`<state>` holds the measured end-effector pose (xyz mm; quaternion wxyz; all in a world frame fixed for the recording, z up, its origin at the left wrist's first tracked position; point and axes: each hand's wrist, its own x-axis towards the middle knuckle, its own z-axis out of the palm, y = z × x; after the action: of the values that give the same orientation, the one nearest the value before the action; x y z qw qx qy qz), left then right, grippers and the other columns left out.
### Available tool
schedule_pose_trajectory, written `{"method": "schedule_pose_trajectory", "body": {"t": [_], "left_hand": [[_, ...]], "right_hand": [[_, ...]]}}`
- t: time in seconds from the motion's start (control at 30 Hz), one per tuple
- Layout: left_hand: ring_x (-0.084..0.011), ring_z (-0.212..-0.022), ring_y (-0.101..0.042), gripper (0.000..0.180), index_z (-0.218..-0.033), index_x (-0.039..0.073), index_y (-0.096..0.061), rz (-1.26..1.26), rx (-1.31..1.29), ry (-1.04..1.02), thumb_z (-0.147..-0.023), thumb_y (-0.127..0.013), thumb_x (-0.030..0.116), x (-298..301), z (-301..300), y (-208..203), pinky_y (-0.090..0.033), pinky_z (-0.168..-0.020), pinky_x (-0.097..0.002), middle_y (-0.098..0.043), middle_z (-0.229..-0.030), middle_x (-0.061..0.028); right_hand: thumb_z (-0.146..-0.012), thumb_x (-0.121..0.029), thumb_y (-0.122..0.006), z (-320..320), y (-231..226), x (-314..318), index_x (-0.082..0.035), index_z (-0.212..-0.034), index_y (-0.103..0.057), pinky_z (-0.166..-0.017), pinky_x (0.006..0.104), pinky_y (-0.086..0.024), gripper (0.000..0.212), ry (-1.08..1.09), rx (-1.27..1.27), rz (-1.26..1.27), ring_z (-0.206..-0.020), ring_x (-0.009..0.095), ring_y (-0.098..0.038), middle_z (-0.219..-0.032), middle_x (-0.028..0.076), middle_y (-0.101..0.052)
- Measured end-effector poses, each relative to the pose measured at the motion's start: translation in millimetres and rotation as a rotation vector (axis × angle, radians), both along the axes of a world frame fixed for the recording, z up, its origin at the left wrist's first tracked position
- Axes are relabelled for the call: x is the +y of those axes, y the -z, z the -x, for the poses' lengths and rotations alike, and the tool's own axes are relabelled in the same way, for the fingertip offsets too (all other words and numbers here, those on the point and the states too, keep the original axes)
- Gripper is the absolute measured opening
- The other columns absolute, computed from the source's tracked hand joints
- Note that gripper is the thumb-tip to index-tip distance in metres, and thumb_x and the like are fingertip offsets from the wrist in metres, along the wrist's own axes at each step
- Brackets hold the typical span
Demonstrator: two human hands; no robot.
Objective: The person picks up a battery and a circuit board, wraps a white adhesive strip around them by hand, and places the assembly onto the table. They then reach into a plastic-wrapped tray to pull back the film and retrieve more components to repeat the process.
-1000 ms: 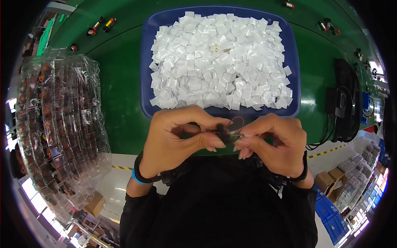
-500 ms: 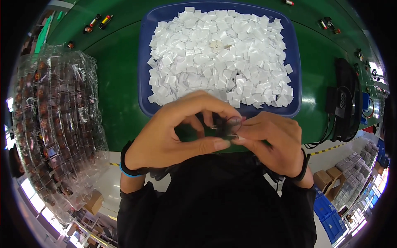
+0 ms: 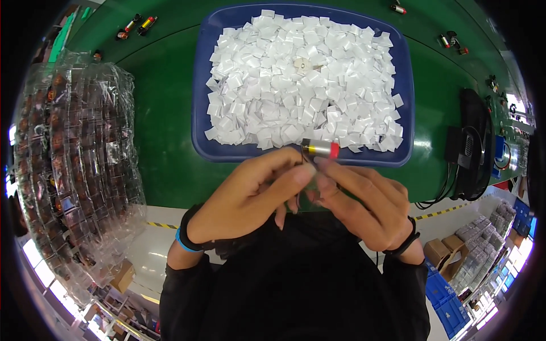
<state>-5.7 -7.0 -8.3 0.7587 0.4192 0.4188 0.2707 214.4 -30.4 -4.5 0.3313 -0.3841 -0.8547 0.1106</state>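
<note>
A small silver cylinder (image 3: 319,148), with a red end, a yellow band and a black end, sticks up above my fingertips at the tray's near edge. It looks like a small battery cell with dark wires. My left hand (image 3: 250,196) is closed, thumb and index finger pinched at the wires below the black end. Just under the red end, the fingers of my right hand (image 3: 367,202) are closed about the same piece. The two hands' fingertips touch or nearly touch, and they hide the piece's lower part. Behind them stands a blue tray (image 3: 202,128) heaped with small white squares (image 3: 284,79).
Clear plastic packs of dark parts (image 3: 77,165) are stacked at the left. More small cylinders (image 3: 148,24) lie along the far green table (image 3: 162,113). A black device (image 3: 475,142) with cables stands at the right. A round pale disc (image 3: 303,65) rests on the white squares.
The cylinder, blurred and mostly hidden between my hands before, now shows above the fingertips. My left hand has closed from a wide curl into a pinch; both hands have moved slightly nearer me.
</note>
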Motion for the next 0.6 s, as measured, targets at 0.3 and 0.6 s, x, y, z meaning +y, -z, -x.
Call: {"method": "schedule_pose_trajectory", "body": {"t": [0.3,0.6], "left_hand": [[-0.0066,-0.068,-0.056,0.023,-0.118,0.004,-0.06,-0.09,0.114,0.056,-0.1,-0.064,0.018,-5,-5,0,-0.045,-0.051,-0.0241,-0.064,-0.087,-0.0053],[-0.0183,-0.055,-0.053,0.023,-0.115,0.005,-0.06,-0.643,0.357,0.015,-0.095,-0.068,0.016,4,-4,9,-0.041,-0.053,-0.0314,-0.056,-0.072,-0.008]], "right_hand": [[-0.085,-0.001,-0.075,-6,6,2,0.0,-0.1,-0.062,-0.068,0.0307,-0.058,0.02,0.147,0.109,0.26,-0.089,0.026,-0.072,-0.114,0.021,-0.07],[-0.083,0.002,-0.074,-9,-4,46,0.0,-0.113,-0.067,-0.08,0.0324,-0.054,0.031,0.012,0.284,0.39,-0.093,0.022,-0.066,-0.107,0.014,-0.068]]}}
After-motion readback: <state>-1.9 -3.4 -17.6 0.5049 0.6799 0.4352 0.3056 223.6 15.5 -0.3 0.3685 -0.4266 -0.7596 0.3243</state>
